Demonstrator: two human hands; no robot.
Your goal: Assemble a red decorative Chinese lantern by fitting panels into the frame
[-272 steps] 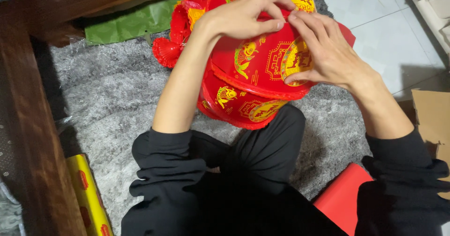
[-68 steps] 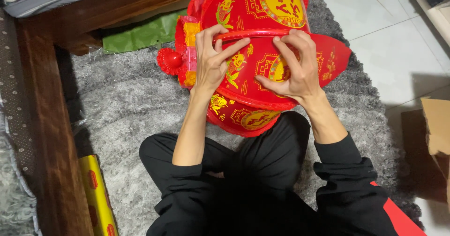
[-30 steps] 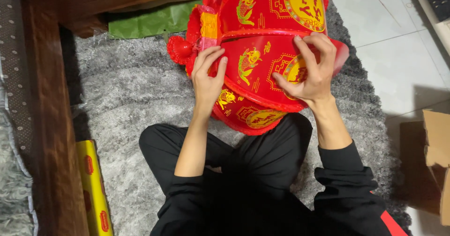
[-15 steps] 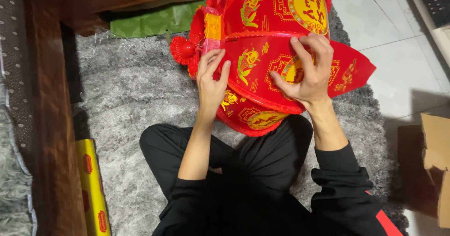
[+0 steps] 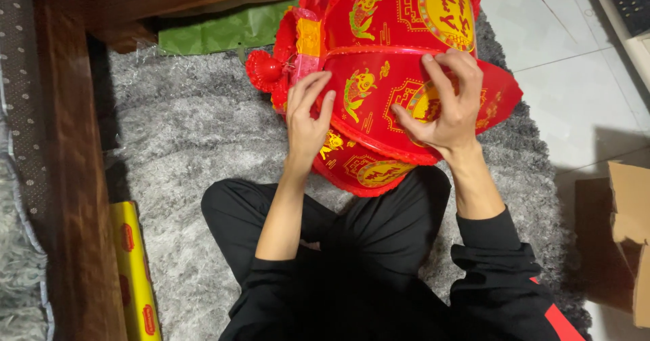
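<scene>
Now sitting cross-legged on the grey shaggy rug (image 5: 176, 138), I am working on the red and gold lantern (image 5: 386, 77), which is resting against my knees and rising away from me toward the tiled floor (image 5: 555, 36). My left hand (image 5: 306, 121) is lying flat on its near panel, fingers spread and pressing, not pinching anything. My right hand (image 5: 443, 107) is curling over the upper rim of a red panel (image 5: 497, 100), its grip pinching that edge between thumb and fingertips. Several panels are already standing up in a rounded shape, with a red pompom (image 5: 265, 70) hanging at the left seam; the panel under my right hand is sticking out sideways and looking not yet seated, so I am judging the assembly partly done. Room is tightening on the left: a dark wooden frame (image 5: 71, 165) is running along the rug edge, with a yellow roll (image 5: 135, 273) lying beside it and green paper (image 5: 223, 33) just behind the lantern. On the right, open tile is giving space, though a cardboard box (image 5: 633, 226) is sitting near my elbow.
</scene>
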